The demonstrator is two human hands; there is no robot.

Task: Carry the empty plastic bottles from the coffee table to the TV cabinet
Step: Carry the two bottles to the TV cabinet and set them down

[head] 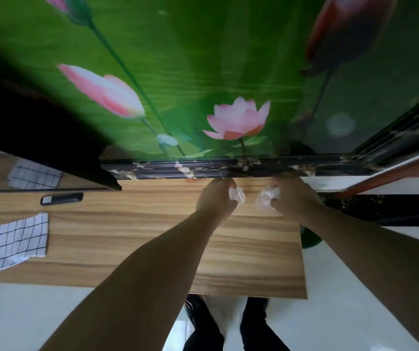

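Observation:
I stand at the wooden TV cabinet (pixel 132 239), looking down on its top. My left hand (pixel 214 198) is closed around a clear plastic bottle (pixel 237 195), seen end on near the back edge. My right hand (pixel 293 198) grips a second clear plastic bottle (pixel 266 198) just to the right of the first. Both bottles are mostly hidden by my fingers, and I cannot tell whether they touch the cabinet top.
A black TV (pixel 38 138) stands at the left of the cabinet. A dark remote (pixel 61 198) and a checked cloth (pixel 18 243) lie left of my arms. A lotus mural wall (pixel 203 72) with a dark marble ledge (pixel 228 168) lies behind. White floor (pixel 355 287) is below.

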